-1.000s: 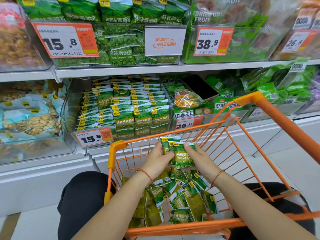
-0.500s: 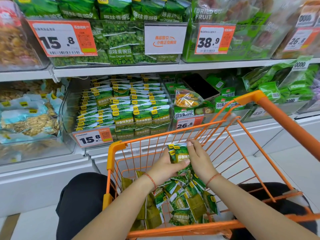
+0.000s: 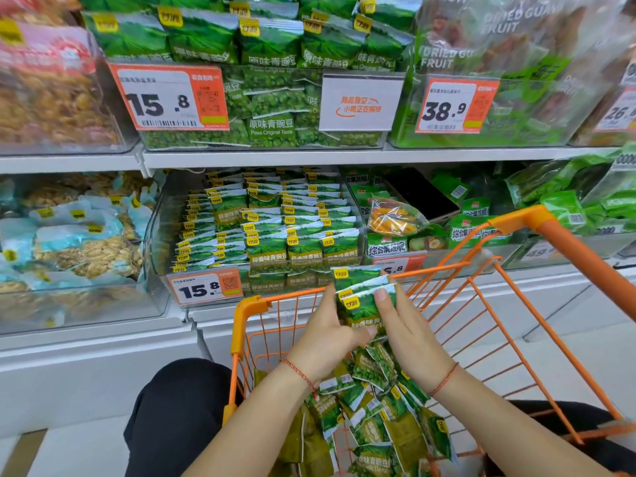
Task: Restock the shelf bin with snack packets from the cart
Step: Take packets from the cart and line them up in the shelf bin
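1. A small stack of green snack packets (image 3: pixel 361 297) is held upright above the front of the orange cart (image 3: pixel 516 304), its top edges about level with the cart's front rim.
2. The left hand (image 3: pixel 327 335) grips the stack from the left, thumb across the lower front of the packets.
3. The right hand (image 3: pixel 409 335) presses against the stack's right side, a fingertip laid on the front packet (so both hands are closed on the same stack).
4. Each wrist wears a thin red cord.
5. Below the hands, more loose packets (image 3: pixel 371 418) of the same green kind lie heaped in the cart's wire basket.
6. Just beyond the cart's front rim stands the clear shelf bin (image 3: pixel 158 235), filled with rows of matching packets standing on edge; a price tag reading 15.8 (image 3: pixel 205 287) is fixed to its front.
7. On the shelf above, another bin holds larger green pea packets (image 3: pixel 272 129).
8. The person's dark-clothed knee (image 3: pixel 179 407) shows left of the cart.
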A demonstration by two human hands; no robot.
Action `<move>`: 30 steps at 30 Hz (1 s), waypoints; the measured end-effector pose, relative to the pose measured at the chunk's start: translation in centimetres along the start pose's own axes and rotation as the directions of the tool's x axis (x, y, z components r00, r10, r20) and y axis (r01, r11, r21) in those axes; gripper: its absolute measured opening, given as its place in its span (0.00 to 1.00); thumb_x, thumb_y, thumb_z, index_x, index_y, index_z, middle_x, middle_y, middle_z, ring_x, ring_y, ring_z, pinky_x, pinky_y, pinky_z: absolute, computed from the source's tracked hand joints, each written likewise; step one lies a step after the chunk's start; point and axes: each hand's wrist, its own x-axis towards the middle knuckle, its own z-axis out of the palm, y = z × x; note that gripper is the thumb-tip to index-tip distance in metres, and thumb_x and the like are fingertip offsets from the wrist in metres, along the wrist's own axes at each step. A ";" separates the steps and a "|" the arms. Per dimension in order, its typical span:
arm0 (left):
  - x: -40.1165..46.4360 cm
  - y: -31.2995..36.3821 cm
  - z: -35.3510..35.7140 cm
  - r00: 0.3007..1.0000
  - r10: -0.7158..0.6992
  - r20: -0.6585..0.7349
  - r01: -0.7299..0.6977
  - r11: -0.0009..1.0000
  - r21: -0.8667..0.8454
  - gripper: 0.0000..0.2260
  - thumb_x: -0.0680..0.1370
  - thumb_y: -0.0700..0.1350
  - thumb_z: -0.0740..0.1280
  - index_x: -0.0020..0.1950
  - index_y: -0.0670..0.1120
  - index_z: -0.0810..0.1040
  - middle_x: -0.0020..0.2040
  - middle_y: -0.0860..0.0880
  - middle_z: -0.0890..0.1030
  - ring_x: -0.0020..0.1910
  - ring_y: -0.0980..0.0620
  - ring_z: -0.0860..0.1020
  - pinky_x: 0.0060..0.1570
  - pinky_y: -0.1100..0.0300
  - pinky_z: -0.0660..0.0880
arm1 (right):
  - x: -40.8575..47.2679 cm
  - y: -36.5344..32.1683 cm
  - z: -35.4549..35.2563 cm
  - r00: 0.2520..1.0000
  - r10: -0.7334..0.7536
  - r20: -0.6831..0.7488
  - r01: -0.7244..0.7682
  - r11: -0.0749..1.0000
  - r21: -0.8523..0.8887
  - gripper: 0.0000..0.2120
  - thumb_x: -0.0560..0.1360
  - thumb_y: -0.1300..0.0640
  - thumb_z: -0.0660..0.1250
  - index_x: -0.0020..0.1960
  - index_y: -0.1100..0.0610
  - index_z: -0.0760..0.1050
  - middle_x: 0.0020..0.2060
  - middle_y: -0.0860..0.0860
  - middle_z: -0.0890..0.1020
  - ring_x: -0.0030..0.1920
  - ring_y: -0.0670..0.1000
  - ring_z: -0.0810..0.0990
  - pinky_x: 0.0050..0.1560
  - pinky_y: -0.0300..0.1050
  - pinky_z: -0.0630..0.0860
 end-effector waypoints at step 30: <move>7.6 5.2 -22.7 0.862 0.002 -0.507 0.234 0.886 0.401 0.33 0.72 0.45 0.73 0.71 0.41 0.61 0.66 0.46 0.73 0.65 0.45 0.72 0.67 0.47 0.68 | 16.0 -3.3 1.6 0.848 -0.471 -0.242 0.362 0.850 -0.384 0.32 0.78 0.40 0.44 0.66 0.61 0.71 0.61 0.58 0.76 0.63 0.57 0.70 0.58 0.42 0.63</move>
